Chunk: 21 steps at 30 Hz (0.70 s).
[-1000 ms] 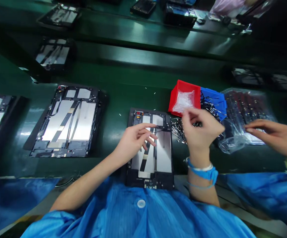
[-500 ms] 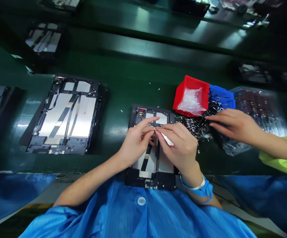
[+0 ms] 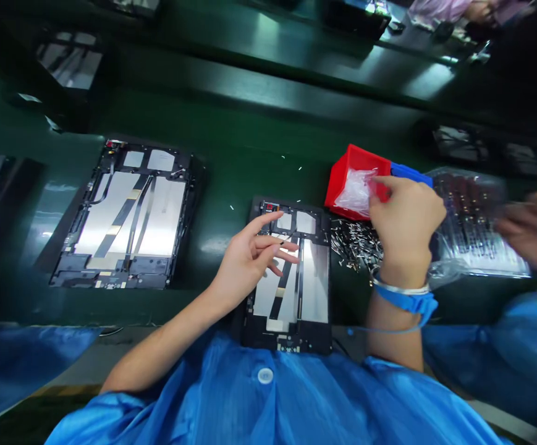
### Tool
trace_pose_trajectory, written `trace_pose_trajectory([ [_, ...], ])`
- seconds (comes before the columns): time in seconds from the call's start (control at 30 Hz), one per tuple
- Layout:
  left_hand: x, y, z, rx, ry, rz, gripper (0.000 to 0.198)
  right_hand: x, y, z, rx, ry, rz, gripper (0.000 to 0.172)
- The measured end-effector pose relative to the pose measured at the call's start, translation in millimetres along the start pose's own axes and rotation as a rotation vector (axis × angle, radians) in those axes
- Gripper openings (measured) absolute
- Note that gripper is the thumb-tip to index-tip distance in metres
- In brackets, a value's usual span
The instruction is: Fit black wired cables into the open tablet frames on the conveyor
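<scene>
A tablet-like device (image 3: 315, 278) lies with its insides exposed, showing silver plates and dark ribbon cables. Over its upper part my left hand (image 3: 245, 262) pinches a small thin dark strip (image 3: 282, 242) between thumb and a finger, its other fingers spread. My right hand (image 3: 407, 213), wearing a blue wrist strap (image 3: 405, 301), is at the red bin (image 3: 340, 179). Its curled fingers reach the clear plastic pieces (image 3: 355, 190) inside; whether something is between the fingertips is hidden. Just below the bin lies a heap of small dark and silver parts (image 3: 354, 241).
Another opened device (image 3: 124, 216) lies to the left, with more farther off. Behind my right hand are a blue bin (image 3: 411, 173) and a clear tray (image 3: 476, 228) of parts. A co-worker's blurred hand (image 3: 534, 228) is at the right. Tiny white scraps dot the green bench.
My right hand has left my left hand and moved right to the red bin. My left hand stays over the device. The co-worker's hand has drawn back rightward from the heap.
</scene>
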<state>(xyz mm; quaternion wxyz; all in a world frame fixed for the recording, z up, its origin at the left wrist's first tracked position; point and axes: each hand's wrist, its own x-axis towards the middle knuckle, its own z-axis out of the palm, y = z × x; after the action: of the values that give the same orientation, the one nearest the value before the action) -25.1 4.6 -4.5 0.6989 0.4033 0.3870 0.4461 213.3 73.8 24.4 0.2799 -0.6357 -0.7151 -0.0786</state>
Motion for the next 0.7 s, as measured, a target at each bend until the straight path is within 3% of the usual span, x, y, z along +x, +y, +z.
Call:
trace_pose_trajectory([
  [0.03, -1.7, 0.4, -1.6, -0.015, 0.005, -0.004, 0.051, -3.6, -6.8, -0.1, -0.068, 0.089, -0.024, 0.013],
  [0.1, -4.8, 1.0, -3.5, -0.038, 0.004, -0.02, 0.052, -18.8, -31.3, -1.0, -0.011, 0.141, -0.254, 0.012],
  [0.2, -9.5, 3.3, -4.2, -0.059, -0.019, -0.026, 0.051, -44.2, -70.3, -2.4, 0.09, -0.04, -0.573, 0.015],
  [0.3, -18.5, 8.3, -7.7, -0.037, -0.044, -0.005, 0.048, -55.5, -88.3, -0.5, 0.188, -0.069, -0.611, 0.016],
  [0.37, -28.2, 10.2, -15.0, 0.042, -0.04, 0.049, 0.046, -58.2, -91.0, 1.8, 0.335, -0.06, -0.468, 0.017],
  [0.43, -39.4, 7.4, -26.6, 0.216, 0.038, 0.165, 0.04, -62.0, -92.1, 4.3, 0.524, -0.093, -0.206, 0.016],
  [0.57, -56.1, -13.4, -53.1, 0.721, 0.204, 0.461, 0.034, -74.1, -97.2, 13.3, 0.875, -0.311, 0.371, 0.009],
  [0.63, -59.4, -26.1, -61.6, 0.928, 0.156, 0.572, 0.036, -78.3, -99.9, 19.4, 0.97, -0.403, 0.529, 0.016],
  [0.7, -60.4, -36.1, -65.3, 1.079, 0.086, 0.65, 0.036, -80.1, -101.9, 24.7, 1.004, -0.445, 0.594, 0.018],
])
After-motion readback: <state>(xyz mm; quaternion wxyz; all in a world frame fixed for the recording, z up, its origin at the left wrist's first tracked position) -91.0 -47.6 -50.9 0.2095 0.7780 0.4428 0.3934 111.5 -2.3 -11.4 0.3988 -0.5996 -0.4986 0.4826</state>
